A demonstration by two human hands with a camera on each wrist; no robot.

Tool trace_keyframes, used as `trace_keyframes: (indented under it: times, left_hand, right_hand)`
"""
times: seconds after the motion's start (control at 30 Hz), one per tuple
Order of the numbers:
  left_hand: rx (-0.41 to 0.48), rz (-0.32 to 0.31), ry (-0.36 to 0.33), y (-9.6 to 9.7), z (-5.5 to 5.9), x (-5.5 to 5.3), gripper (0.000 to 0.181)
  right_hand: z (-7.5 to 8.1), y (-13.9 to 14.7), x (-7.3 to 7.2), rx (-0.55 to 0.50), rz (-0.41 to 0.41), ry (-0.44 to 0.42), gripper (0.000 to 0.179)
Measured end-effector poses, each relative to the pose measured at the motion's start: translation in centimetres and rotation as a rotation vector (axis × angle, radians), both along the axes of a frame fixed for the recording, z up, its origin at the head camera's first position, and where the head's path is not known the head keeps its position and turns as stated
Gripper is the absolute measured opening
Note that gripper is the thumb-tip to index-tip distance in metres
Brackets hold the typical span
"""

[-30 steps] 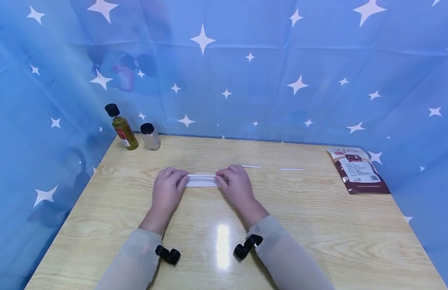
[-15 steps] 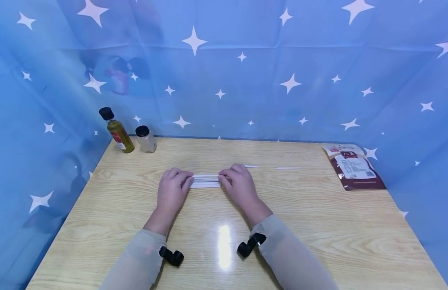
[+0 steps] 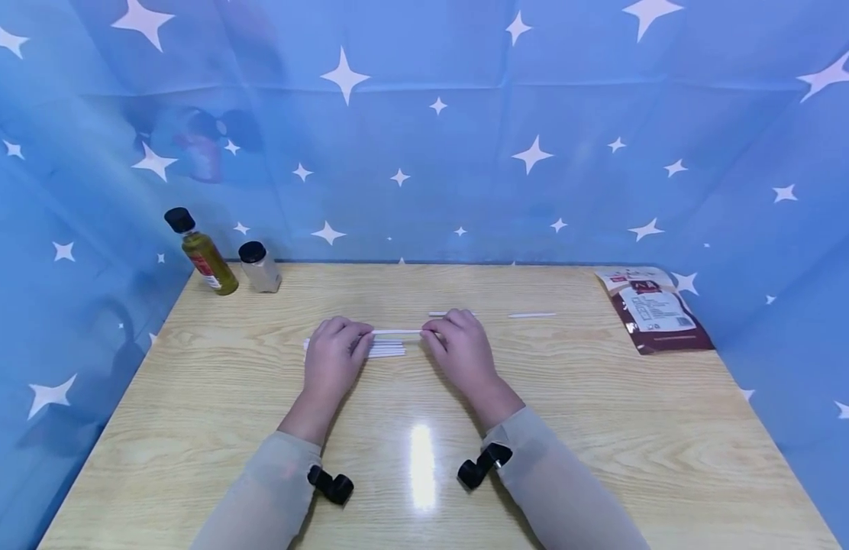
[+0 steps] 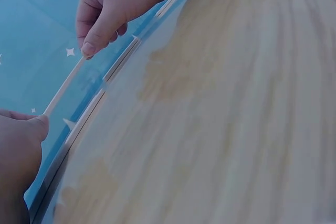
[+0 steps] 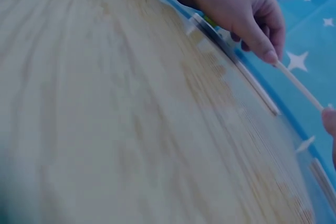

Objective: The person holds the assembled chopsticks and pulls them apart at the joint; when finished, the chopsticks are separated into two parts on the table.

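Observation:
In the head view, my left hand point(image 3: 337, 351) and right hand point(image 3: 460, 347) pinch opposite ends of one thin white stick point(image 3: 397, 331), thumbs and fingertips at its ends. The stick point(image 4: 64, 87) is raised above the table in the left wrist view, and its pale length point(image 5: 299, 85) slants between both hands in the right wrist view. A row of several similar white sticks point(image 3: 386, 351) lies on the table under my left hand, which partly hides them. Behind my right hand lies another stick point(image 3: 438, 314), with one more stick point(image 3: 532, 315) farther right.
At the back left of the wooden table point(image 3: 603, 435) stand a green-brown bottle point(image 3: 210, 262) with a black cap and a small clear jar point(image 3: 261, 273) with a black lid. A brown and white packet point(image 3: 656, 312) lies at the back right. A blue star-patterned curtain point(image 3: 424, 137) surrounds the table.
Both hands earlier held the row of sticks at its ends. Now they hold a single stick up and apart from the row, which lies toward the left. The head view has shifted slightly right.

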State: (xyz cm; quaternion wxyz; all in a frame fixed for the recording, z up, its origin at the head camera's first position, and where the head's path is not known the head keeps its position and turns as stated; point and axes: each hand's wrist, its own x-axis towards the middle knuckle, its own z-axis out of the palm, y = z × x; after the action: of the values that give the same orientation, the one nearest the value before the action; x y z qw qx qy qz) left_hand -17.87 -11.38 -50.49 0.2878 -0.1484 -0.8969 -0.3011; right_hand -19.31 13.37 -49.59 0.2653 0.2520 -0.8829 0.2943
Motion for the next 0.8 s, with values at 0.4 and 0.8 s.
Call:
trace_keyframes:
  times: [0.4,0.8]
  left_hand:
    - [-0.028,-0.05,-0.002,3.0,0.1,-0.6,0.009]
    - [-0.029,-0.088,0.008,4.5,-0.3,-1.1,0.007]
  right_hand:
    - [-0.1,3.3,0.2,-0.007,-0.036,0.0,0.008]
    - [-0.2,5.6,-0.1,-0.01,-0.003,0.063,0.01]
